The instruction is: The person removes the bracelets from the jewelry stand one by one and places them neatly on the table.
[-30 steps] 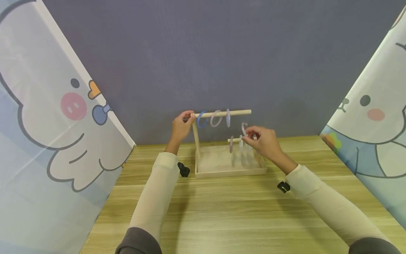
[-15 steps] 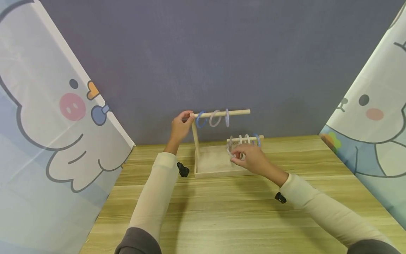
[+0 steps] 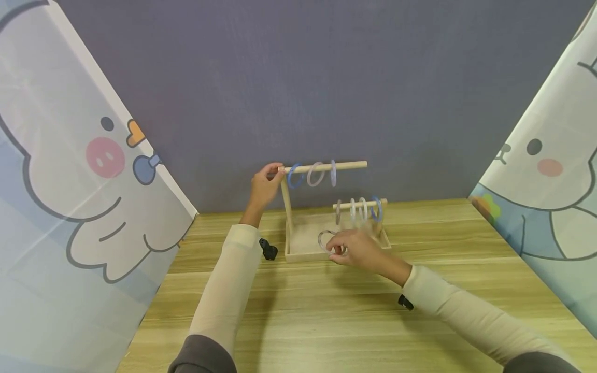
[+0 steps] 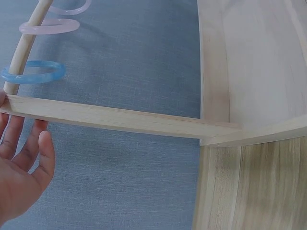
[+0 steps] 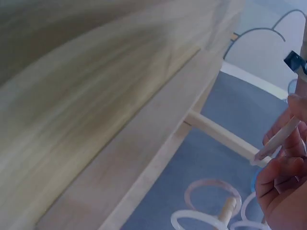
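A wooden bangle stand (image 3: 338, 255) has a tall left post with a top bar and a shorter bar at lower right. My left hand (image 3: 265, 187) holds the corner where the tall post (image 4: 105, 115) meets its bar. Between thumb and fingers, my right hand (image 3: 359, 250) pinches a translucent bangle (image 3: 322, 239) above the stand's tray base. The top bar carries a blue bangle (image 3: 291, 181), a pale pink bangle (image 3: 315, 174) and a lilac bangle (image 3: 333, 173). On the lower bar hang a greyish-pink bangle (image 3: 338, 212), two whitish bangles and a blue bangle (image 3: 379, 210).
A small black object (image 3: 268, 249) lies left of the stand on the wood-grain table (image 3: 326, 321). Another black object (image 3: 406, 302) is partly hidden by the right sleeve. A grey wall (image 3: 326, 93) rises behind, with cartoon-printed panels (image 3: 107, 155) on both sides.
My right hand has carried the bangle from above the lower bar's right part, down and left, over the tray's front. The left hand stays on the post's corner.
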A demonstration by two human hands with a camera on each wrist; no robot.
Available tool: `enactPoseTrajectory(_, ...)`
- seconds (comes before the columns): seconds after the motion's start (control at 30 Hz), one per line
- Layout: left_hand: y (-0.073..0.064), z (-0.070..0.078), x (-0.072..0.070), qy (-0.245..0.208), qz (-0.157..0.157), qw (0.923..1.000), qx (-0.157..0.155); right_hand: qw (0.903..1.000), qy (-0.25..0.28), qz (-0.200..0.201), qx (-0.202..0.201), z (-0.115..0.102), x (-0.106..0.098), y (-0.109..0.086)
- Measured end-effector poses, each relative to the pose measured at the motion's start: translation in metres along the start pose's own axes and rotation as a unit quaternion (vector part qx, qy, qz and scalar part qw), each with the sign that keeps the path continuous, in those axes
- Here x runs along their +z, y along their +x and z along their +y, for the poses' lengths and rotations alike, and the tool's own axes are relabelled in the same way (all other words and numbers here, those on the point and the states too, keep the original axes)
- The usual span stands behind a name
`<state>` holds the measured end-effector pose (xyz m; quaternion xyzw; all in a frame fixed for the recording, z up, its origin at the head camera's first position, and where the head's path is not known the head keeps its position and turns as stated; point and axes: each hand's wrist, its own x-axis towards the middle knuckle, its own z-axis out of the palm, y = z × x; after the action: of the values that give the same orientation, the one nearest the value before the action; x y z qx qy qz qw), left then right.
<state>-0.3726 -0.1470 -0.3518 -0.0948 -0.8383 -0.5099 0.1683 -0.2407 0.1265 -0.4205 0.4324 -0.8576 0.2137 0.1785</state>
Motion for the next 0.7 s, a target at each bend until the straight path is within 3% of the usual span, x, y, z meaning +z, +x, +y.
enactPoseTrajectory(0.37, -0.001, 0.001, -0.001, -0.013, -0.003, 0.9999, 0.003, 0.9973, 0.027, -0.058, -0.035, -0.009, 0.022, -0.009)
enactPoseTrajectory(0.6, -0.001, -0.001, -0.002, -0.016, -0.007, 0.9998, 0.0, 0.9931, 0.059, -0.1, -0.02, -0.013, 0.033, -0.013)
enactPoseTrajectory(0.7, -0.001, -0.001, -0.001, -0.017, -0.007, 0.9998, 0.0, 0.9916, 0.049, -0.118, -0.017, -0.013, 0.038, -0.014)
